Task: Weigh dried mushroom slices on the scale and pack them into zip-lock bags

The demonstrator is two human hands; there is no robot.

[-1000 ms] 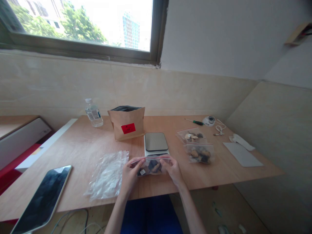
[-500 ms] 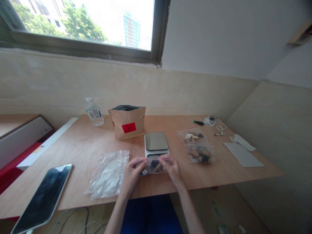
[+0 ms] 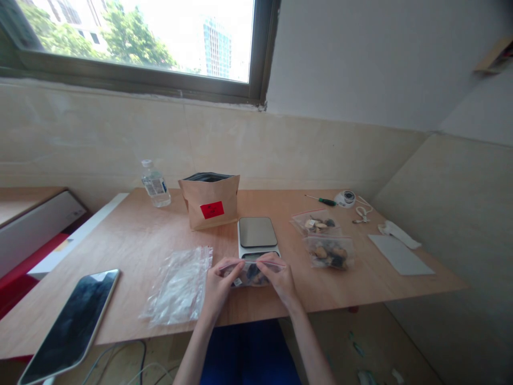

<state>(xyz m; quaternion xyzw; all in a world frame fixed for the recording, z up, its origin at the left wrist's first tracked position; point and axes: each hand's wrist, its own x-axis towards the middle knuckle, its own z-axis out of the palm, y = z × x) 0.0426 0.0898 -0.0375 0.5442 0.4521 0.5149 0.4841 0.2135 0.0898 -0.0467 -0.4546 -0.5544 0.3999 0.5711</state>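
A clear zip bag [image 3: 250, 276] with dark and brown dried pieces and a small white packet inside is between my hands, at the front of the scale [image 3: 257, 233]. My left hand [image 3: 220, 280] pinches the left part of its top edge. On the right part of that same edge, my right hand [image 3: 278, 274] is closed, its thumb nearer the middle. The scale's lower part is partly hidden behind the bag and fingers. To the left of my left hand lies a stack of flat clear zip bags [image 3: 178, 289].
Behind stands an open brown paper pouch [image 3: 210, 200] beside a water bottle [image 3: 155, 184]. Two filled zip bags [image 3: 329, 252] lie right of the scale. A phone [image 3: 72, 323] is front left; a screwdriver [image 3: 326, 201], white camera [image 3: 346, 198] and white sheet [image 3: 399, 255] are right.
My right hand has slid slightly left along the bag's top edge, bringing its thumb closer to the left one. Everything on the table looks the same.
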